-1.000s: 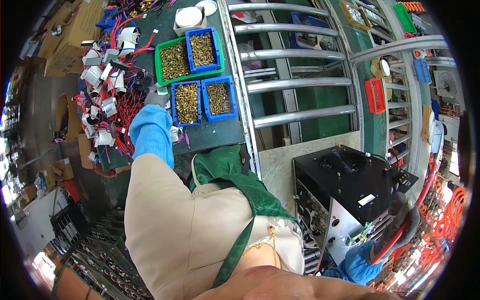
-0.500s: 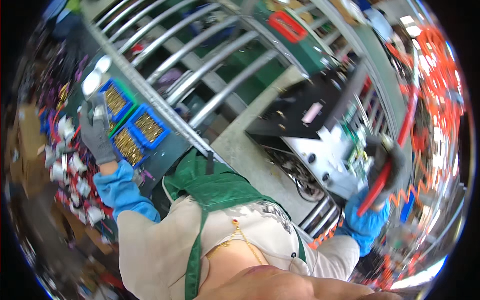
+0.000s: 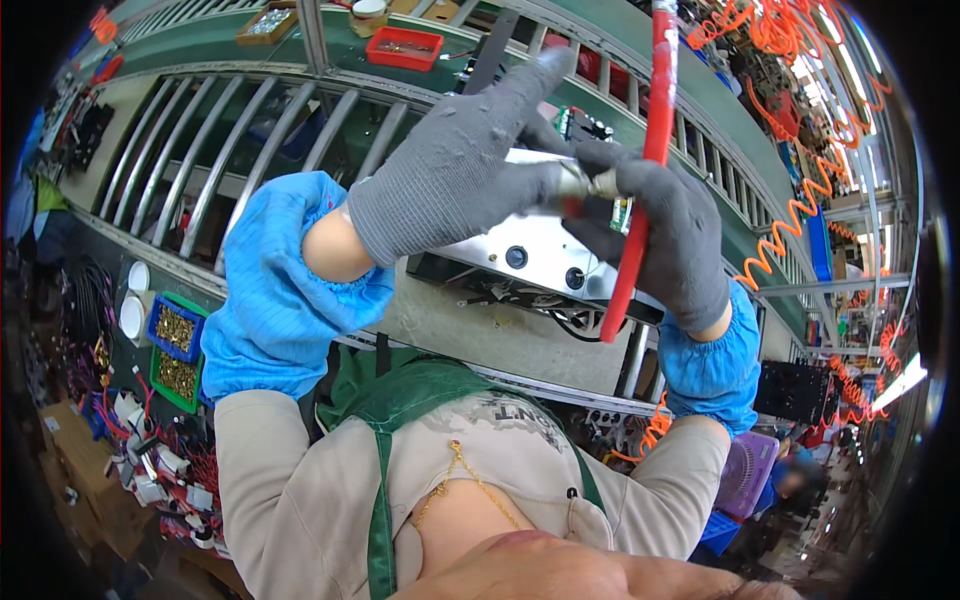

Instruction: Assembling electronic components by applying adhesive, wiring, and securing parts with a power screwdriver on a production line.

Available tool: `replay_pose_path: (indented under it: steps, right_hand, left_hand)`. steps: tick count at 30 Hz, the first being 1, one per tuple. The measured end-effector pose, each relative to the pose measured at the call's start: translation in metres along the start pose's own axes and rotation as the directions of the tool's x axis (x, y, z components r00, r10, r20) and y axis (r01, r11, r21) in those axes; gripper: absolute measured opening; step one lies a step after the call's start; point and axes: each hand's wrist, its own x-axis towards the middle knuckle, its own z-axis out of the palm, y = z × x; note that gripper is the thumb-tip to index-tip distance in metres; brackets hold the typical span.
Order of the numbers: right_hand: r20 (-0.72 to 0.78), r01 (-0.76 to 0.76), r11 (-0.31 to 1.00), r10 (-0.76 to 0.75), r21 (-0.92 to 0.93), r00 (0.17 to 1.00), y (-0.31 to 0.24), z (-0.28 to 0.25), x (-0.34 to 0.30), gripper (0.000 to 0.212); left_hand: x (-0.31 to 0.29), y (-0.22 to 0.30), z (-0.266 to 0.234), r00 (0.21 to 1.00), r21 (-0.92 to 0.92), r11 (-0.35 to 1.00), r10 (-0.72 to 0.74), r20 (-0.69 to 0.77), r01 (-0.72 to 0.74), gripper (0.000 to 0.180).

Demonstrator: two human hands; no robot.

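1. Small-parts bins [image 3: 175, 350] (blue and green trays of brass-coloured pcs) sit at far left on the bench, well apart from both hands. Risk: a dropped fastener falls between the conveyor rollers [image 3: 230, 150] or into the wiring below, hard to recover.
2. Left hand [image 3: 450, 170], grey knit glove w/ blue sleeve cover: fingers extended and pressed together, thumb closed toward them, pinching at the metal tip [image 3: 585, 183] of the tool. What sits in the pinch (screw or bit) is too small to tell. Risk: knit glove gives poor feel, so a small pc may slip out unnoticed.
3. Tool tip lies between the two hands, raised above the silver chassis [image 3: 530, 255] w/ its black round ports; not touching it. Risk: tip misaligned when lowered, scratching the panel.
4. Right hand [image 3: 665, 240], same glove type: fingers curled shut around the tool body, just beside the left fingertips.
5. Red air hose [image 3: 645, 150] runs vertically across the right hand, touching the glove. Risk: hose drag pulls the tool off axis or snags on the wrist.
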Motion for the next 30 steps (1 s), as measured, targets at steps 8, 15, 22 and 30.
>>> replay_pose_path:
  steps: [8,15,22,30]
  right_hand:
    - [0.235,-0.348,0.901,0.408,-0.257,0.882,0.099,0.056,-0.027,0.042]
    - [0.4,-0.279,0.888,0.42,-0.365,0.814,0.101,0.077,-0.021,0.044]
    - [0.112,-0.395,0.829,0.47,-0.395,0.875,0.097,0.063,-0.022,0.031]
    - [-0.116,-0.475,0.85,0.461,-0.228,0.88,0.107,0.048,-0.031,0.024]
  left_hand:
    - [-0.027,-0.028,-0.014,0.987,0.229,0.968,0.126,-0.099,-0.101,0.033]
    - [-0.035,-0.043,-0.008,0.959,0.147,0.974,0.2,-0.199,-0.172,0.024]
    - [-0.047,-0.022,0.002,0.917,0.465,0.83,0.39,-0.09,-0.307,0.027]
    - [-0.022,-0.071,0.122,0.982,0.598,0.783,0.084,0.17,-0.171,0.057]
